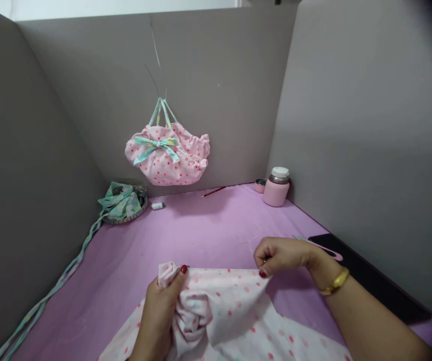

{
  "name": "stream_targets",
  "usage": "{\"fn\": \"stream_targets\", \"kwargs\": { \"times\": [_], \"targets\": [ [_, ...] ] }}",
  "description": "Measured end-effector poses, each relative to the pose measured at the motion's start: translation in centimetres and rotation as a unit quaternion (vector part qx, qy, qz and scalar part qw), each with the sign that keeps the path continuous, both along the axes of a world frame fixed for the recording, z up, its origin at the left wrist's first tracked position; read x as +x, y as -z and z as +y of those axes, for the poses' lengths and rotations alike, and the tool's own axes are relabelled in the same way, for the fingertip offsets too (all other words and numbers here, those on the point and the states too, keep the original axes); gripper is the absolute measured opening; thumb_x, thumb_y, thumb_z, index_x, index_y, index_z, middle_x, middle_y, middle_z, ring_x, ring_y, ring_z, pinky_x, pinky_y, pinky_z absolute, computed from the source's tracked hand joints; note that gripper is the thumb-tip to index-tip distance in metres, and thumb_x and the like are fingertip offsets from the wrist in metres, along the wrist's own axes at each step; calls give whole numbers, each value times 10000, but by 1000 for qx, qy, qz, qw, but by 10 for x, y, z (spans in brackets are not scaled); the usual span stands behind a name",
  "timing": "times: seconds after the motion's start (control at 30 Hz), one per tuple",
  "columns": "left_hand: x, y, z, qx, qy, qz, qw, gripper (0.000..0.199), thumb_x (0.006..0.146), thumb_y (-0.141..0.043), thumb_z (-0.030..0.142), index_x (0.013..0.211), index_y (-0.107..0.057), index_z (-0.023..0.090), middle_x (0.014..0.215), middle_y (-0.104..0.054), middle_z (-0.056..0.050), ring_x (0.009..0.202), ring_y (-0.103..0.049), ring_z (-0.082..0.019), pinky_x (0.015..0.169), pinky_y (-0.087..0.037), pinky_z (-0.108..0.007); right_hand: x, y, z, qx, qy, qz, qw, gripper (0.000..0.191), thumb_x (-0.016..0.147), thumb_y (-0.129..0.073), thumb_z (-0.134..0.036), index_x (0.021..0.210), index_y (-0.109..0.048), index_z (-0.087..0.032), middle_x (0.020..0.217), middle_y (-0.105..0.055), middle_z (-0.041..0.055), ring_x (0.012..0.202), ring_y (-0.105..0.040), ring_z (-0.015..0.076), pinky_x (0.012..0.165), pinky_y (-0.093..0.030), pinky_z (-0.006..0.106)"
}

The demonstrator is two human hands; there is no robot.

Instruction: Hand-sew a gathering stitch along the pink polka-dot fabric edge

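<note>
White-pink fabric with red and pink dots spreads across the near edge, its upper edge pulled straight between my two hands. My left hand is closed around a gathered part of it, thumb on top, with a small bunch of cloth poking up beside the thumb. At the other end of that edge my right hand is closed in a pinch on the fabric. A tiny shiny spot shows between its fingers; I cannot tell what it is.
A dotted pouch-like piece with a green bow hangs on the back panel. Green cloth strips fill a basket at left. A white thread spool, red pencil, pink jar, pink-handled scissors and black flat object lie around.
</note>
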State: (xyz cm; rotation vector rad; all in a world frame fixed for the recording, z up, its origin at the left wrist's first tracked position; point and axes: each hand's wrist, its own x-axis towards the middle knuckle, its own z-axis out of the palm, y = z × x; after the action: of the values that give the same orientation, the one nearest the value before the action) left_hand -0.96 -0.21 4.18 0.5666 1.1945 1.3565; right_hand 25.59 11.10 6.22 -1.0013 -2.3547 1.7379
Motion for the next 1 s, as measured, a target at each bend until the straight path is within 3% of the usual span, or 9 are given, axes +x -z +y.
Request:
{"fn": "stream_targets", "kwargs": {
  "times": [0.33,0.47,0.57,0.63,0.73,0.83,1.0],
  "targets": [
    [1,4,0,-7,13,30,999,312,609,-757,399,688,-624,127,568,-610,-9,523,-559,-161,524,-425,-236,4,5,3,1,19,-18,1000,143,620,-676,-238,588,-644,-102,491,-501,-42,458,-396,64,461,-301,179],
    [4,7,-1,-7,32,36,999,291,653,-726,391,679,-597,131,558,-571,-7,537,-537,-163,533,-416,-246,-17,10,-1,45,100,22,994,174,685,-615,-254,761,-666,-106,600,-553,-6,519,-443,84,472,-328,182],
    [8,11,-2,-5,51,90,995,279,672,-708,383,651,-562,146,582,-556,-8,562,-514,-158,539,-401,-241,-49,13,-19,59,171,95,979,250,728,-598,-307,872,-660,-112,605,-513,-19,523,-417,76,459,-306,173],
    [11,14,-2,3,66,133,989,284,664,-709,378,626,-540,153,581,-529,4,557,-478,-144,533,-386,-234,-69,17,-36,28,143,112,983,296,672,-677,-318,889,-668,-117,529,-419,-61,468,-340,58,415,-244,166],
    [13,17,-2,14,84,168,982,285,655,-705,373,616,-528,153,577,-485,18,551,-425,-128,532,-370,-231,-88,24,-53,6,108,146,983,223,666,-698,-316,738,-653,-110,513,-387,-68,470,-303,47,412,-214,161],
    [14,17,-1,19,91,185,978,285,650,-692,376,621,-532,142,592,-488,5,574,-422,-137,543,-366,-238,-92,33,-56,-7,121,175,977,255,708,-665,-338,639,-606,-100,517,-411,-55,487,-318,51,428,-231,164],
    [13,13,-2,29,110,189,975,282,641,-678,377,630,-554,124,613,-495,-7,604,-422,-144,561,-364,-240,-90,35,-51,-1,115,190,975,271,716,-660,-362,663,-604,-102,519,-398,-58,488,-314,55,436,-229,172]
  ]
}}
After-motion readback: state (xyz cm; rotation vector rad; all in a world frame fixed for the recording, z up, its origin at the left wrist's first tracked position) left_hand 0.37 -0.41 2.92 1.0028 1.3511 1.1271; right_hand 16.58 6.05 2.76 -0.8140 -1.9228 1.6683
